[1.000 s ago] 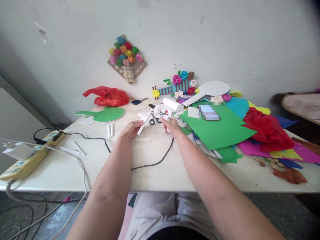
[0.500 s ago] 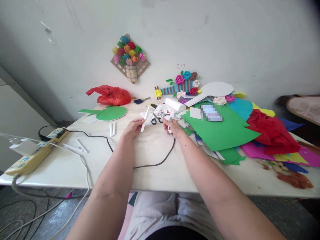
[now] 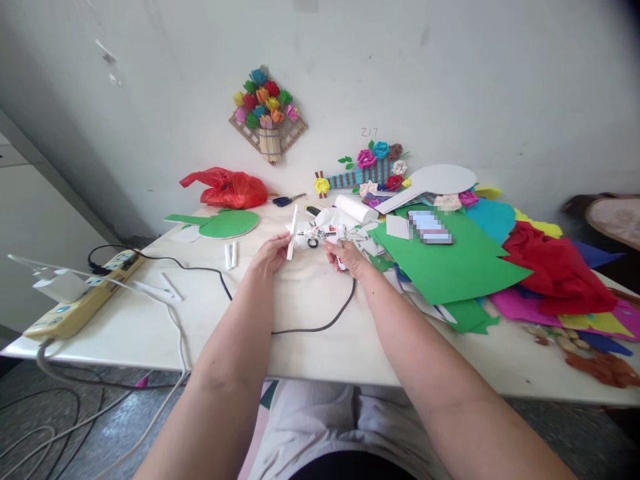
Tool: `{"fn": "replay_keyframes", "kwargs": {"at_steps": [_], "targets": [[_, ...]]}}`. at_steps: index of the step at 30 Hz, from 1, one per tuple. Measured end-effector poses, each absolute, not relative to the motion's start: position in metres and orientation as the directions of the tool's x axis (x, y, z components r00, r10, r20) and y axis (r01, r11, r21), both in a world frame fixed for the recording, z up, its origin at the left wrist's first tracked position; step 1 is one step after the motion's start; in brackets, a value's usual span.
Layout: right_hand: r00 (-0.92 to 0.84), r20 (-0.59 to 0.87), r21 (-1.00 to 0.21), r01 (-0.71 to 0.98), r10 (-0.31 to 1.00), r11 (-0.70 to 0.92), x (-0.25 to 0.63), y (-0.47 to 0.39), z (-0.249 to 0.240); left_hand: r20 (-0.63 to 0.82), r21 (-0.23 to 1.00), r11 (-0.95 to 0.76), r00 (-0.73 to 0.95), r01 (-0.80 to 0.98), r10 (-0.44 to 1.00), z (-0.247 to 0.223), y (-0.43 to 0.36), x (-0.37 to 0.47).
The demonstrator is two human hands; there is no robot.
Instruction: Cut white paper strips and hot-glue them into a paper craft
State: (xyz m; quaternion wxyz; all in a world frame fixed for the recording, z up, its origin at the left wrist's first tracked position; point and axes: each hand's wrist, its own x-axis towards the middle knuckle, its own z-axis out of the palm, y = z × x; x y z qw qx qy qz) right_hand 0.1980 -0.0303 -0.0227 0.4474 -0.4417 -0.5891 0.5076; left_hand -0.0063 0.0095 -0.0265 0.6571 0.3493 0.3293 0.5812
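Observation:
My left hand (image 3: 275, 252) pinches a narrow white strip (image 3: 293, 233), which stands nearly upright between thumb and fingers. Opposite it, my right hand (image 3: 346, 257) is wrapped round a white hot glue gun (image 3: 341, 231) with a black cord. The gun's tip points left, towards the strip; whether they touch I cannot tell. Behind the gun lie a crumpled white plastic bag (image 3: 326, 219) and scissors with a black handle loop (image 3: 313, 244), partly hidden. Left of my left hand, two short white strips (image 3: 231, 255) lie side by side on the table.
A yellow power strip (image 3: 83, 300) sits at the left, and the black cord (image 3: 320, 329) loops across the table. Green sheets (image 3: 435, 267), a phone (image 3: 430, 227) and red fabric-like material (image 3: 555, 270) are heaped right. A green paddle shape (image 3: 227, 224) and red bag (image 3: 233, 189) lie back left.
The glue gun's tip has come up closer to the white strip, which now stands more upright. The whole view has shifted slightly, with things appearing further right.

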Motion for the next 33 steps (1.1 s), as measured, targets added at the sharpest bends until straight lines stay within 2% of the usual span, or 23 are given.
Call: {"fn": "replay_keyframes", "kwargs": {"at_steps": [14,33], "targets": [[-0.208,0.058,-0.990,0.111,0.976,0.083,0.1936,-0.0313,-0.0232,0.002,0.825,0.079,0.143,-0.560,0.990,-0.0297,0.0123,-0.0076],[-0.269,0.032,-0.983,0.164,0.963,0.078,0.1927,-0.0313,-0.0243,-0.003,0.807,0.041,0.065,-0.589,0.998,-0.0308,0.0160,-0.0075]]}}
